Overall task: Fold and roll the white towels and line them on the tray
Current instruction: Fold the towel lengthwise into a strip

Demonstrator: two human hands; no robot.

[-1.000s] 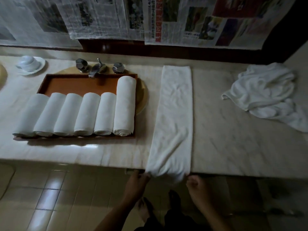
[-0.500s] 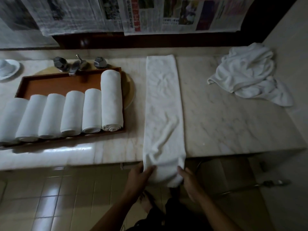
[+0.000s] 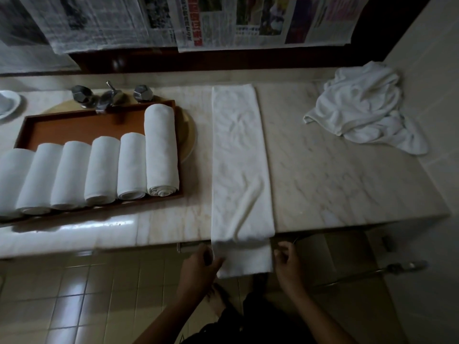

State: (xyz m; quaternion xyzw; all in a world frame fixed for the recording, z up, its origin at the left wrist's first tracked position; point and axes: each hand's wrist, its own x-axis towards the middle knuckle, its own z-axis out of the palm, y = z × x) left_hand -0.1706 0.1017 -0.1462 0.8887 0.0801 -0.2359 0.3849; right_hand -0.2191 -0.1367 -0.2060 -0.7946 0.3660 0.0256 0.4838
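1. Towel (image 3: 238, 157) near end, bunched in both hands 0.5 s ago, now hangs flat over table (image 3: 335, 182) edge.
2. Long axis runs wall-to-front, betw. tray (image 3: 82, 127) w/ six rolls (image 3: 131, 167) & crumpled pile (image 3: 365, 105).
3. Left hand (image 3: 198, 266) pinches left edge; right hand (image 3: 285, 259) curled beside right edge, grip unclear.

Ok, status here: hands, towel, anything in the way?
Left hand pinches towel at hanging end; right hand beside it, grip unclear. Six rolls visible on tray. Nothing on towel.

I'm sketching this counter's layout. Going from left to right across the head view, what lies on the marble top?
Wooden tray holding rolled towels → flat folded towel → crumpled towel pile.
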